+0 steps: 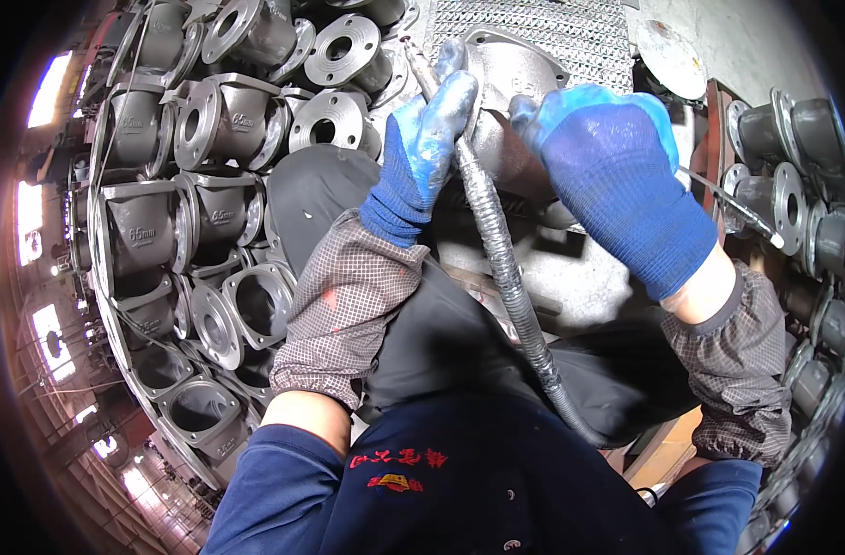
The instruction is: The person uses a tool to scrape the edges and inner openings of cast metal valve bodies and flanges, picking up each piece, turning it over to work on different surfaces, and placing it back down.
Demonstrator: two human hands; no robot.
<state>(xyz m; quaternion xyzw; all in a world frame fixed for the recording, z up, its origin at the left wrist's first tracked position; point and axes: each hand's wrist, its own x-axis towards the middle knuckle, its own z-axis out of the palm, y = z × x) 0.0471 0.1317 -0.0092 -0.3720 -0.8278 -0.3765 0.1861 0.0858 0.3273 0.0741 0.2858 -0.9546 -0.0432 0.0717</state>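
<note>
My left hand (432,120), in a blue coated glove, is closed round a tool with a slim metal front end and a long tape-wrapped hose (496,231). The hose runs down across my lap. My right hand (607,129), gloved alike, is closed in a fist on a thin rod (732,203) whose white-tipped end sticks out to the right. What the rod's other end is like stays hidden by the fist. Between my hands stands a grey cast-metal valve body (515,74), its flange at the far side; my right thumb is near its wall.
Stacked grey flanged valve bodies (224,120) crowd the left side. More castings (783,199) stand at the right. A metal mesh surface (580,32) lies beyond the workpiece, with a pale round disc (672,60) beside it.
</note>
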